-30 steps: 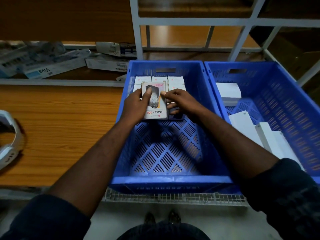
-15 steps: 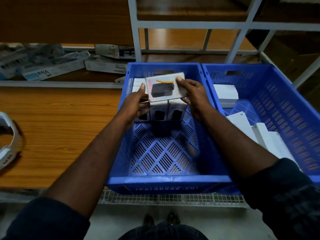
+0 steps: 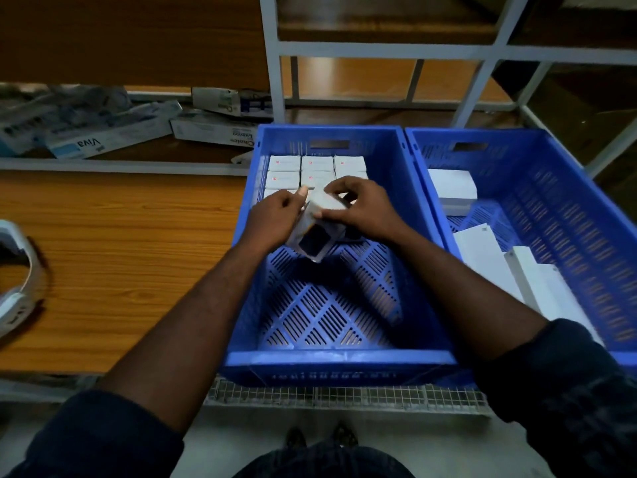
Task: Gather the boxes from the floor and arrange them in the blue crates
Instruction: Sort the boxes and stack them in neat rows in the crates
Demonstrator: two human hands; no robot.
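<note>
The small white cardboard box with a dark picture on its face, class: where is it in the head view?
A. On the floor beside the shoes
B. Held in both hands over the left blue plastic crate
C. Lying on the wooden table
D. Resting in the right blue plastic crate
B: the small white cardboard box is tilted, with the left hand and the right hand gripping it above the left blue plastic crate.
</note>
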